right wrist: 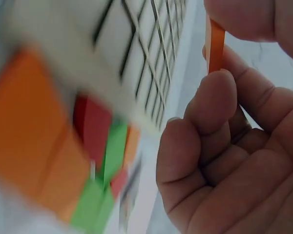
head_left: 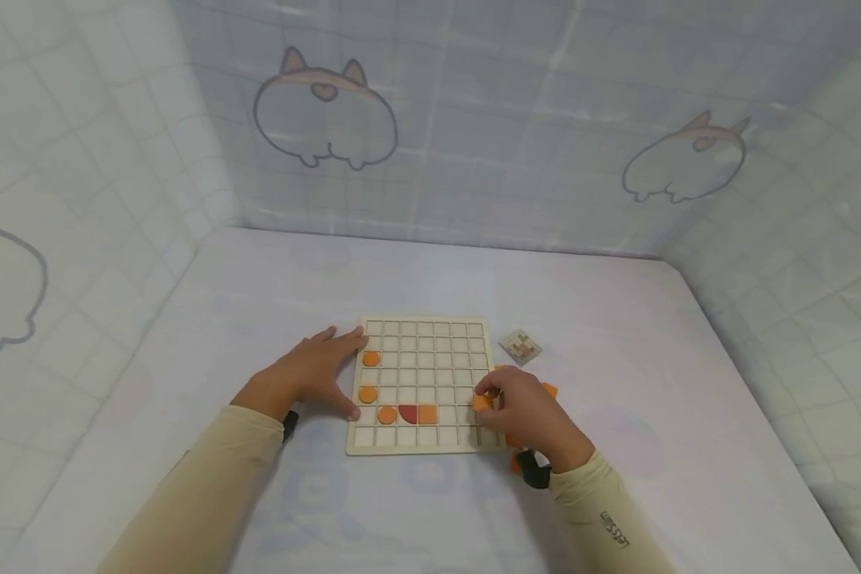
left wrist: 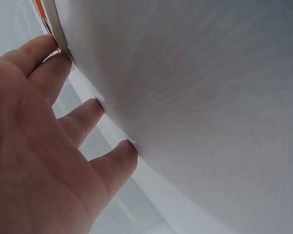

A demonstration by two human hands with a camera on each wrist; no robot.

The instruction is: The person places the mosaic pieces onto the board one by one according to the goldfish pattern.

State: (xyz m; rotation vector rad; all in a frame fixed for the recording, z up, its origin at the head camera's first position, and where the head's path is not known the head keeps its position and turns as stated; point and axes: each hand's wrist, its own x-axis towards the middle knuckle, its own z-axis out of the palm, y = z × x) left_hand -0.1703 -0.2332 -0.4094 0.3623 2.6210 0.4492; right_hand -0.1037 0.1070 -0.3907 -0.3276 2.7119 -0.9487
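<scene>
A cream grid board point(head_left: 425, 451) lies flat. Along its left edge my left hand point(head_left: 314, 372) rests with spread fingers, thumb and a fingertip touching the frame; in the left wrist view the fingers of that hand point(left wrist: 63, 122) reach the board's side. Over the board's right part, my right hand point(head_left: 534, 410) pinches an orange piece point(head_left: 482, 402); the right wrist view shows this piece point(right wrist: 216, 46) edge-on between thumb and fingers of the hand point(right wrist: 234, 146). Orange round pieces point(head_left: 371, 359), a red quarter-round piece point(head_left: 408, 413) and an orange square point(head_left: 427, 414) sit in cells.
Right of the board lies a small patterned card point(head_left: 520, 347). Several loose pieces lie beside the board's right edge, partly under my right hand: orange point(right wrist: 34, 131), red point(right wrist: 95, 129) and green point(right wrist: 115, 148). Patterned curtain-like walls surround the pale surface.
</scene>
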